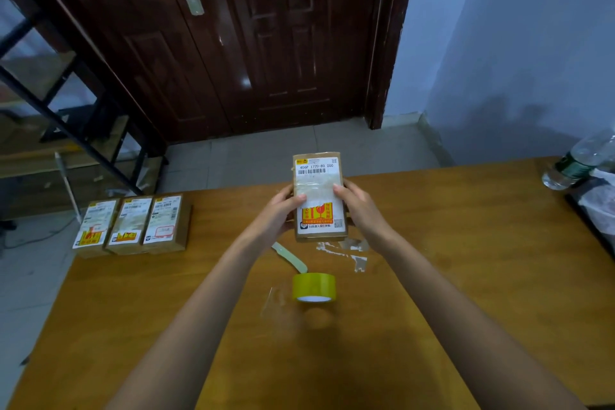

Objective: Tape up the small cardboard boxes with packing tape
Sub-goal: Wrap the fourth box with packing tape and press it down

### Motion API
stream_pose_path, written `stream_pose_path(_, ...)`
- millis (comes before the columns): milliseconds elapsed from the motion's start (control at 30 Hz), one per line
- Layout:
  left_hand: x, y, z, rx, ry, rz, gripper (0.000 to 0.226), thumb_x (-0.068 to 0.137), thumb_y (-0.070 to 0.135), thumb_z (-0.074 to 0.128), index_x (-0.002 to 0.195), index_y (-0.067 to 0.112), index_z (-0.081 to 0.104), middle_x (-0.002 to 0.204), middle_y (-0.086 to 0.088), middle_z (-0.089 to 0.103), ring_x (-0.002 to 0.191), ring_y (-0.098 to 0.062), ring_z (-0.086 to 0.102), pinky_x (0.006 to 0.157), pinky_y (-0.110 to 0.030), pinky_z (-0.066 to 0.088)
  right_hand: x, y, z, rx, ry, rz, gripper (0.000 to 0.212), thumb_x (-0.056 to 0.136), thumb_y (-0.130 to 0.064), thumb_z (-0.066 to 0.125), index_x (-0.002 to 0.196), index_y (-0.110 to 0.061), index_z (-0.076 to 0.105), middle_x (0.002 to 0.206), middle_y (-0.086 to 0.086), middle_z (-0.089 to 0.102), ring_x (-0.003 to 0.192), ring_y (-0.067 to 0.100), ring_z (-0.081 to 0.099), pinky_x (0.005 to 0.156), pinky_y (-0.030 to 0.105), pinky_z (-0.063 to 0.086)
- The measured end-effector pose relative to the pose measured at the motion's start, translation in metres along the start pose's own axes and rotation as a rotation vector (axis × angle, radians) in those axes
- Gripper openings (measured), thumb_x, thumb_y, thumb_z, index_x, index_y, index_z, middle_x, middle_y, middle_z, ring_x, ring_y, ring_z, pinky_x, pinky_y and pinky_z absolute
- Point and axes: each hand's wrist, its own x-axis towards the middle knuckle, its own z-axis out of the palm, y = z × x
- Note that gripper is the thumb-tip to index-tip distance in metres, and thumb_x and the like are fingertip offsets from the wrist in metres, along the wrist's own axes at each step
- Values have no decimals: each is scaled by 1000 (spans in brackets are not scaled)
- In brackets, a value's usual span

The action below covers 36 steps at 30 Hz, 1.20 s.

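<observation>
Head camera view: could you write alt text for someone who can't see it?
A person's left hand and right hand hold a small brown cardboard box with a shipping label above a wooden table. A yellow roll of packing tape lies nearer the person, and three similar labelled cardboard boxes sit side by side at the table's left edge.

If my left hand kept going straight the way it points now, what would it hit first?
Probably nothing on the table: the left hand, gripping the held box with the right hand, points toward the table's far edge. Beyond is floor, then the door, though depth is unclear.
</observation>
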Motion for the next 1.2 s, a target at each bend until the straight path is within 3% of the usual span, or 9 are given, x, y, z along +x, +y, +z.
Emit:
stream_pose_path(133,2,1,1,10,110,2,47,96,28,57,138,12,43,115,-8,67,98,-21,70,79,-30,57,7,-5,-12,21,0,23,39,99,-32,51,131,-11,50,103,3,68,86,14,69,63,20,55)
stream_pose_path(233,4,4,-3,33,196,-1,41,97,29,55,130,6,48,112,-10,67,97,-23,69,79,-30,57,16,-9,-16,25,3,18,44,97,-32,55,134,-9,48,108,6,68,90,17,70,67,25,58)
stream_pose_path(533,-19,26,-33,101,256,90,26,97,31,54,115,12,57,103,-4,69,90,-14,70,69,-21,55,20,-34,16,-15,-13,-22,44,96,-34,57,131,-10,48,110,5,66,91,15,69,67,25,59)
stream_pose_path(800,-76,24,-105,38,293,136,28,95,34,58,113,13,60,104,-6,72,94,-19,70,78,-29,56,-3,-53,104,-3,5,-43,42,94,-35,59,127,-11,51,108,5,68,91,17,70,65,28,59)
stream_pose_path(933,-118,15,-151,22,278,139,23,95,35,58,107,15,60,99,-4,72,92,-19,70,75,-28,54,-25,-53,163,3,47,-31,42,92,-37,62,124,-11,55,112,7,69,95,21,69,65,30,58)
stream_pose_path(1100,-169,5,-199,10,263,161,24,97,34,56,108,13,60,95,-2,72,85,-17,70,66,-23,52,-53,-59,225,-35,75,-36,39,91,-41,63,119,-14,60,100,-1,70,80,11,66,53,19,48)
stream_pose_path(1200,-188,1,-217,-18,257,162,17,97,32,57,102,17,60,96,-1,72,87,-15,71,69,-24,55,-67,-61,251,-46,88,-29,38,91,-42,62,117,-15,60,99,-2,71,80,12,66,53,18,47)
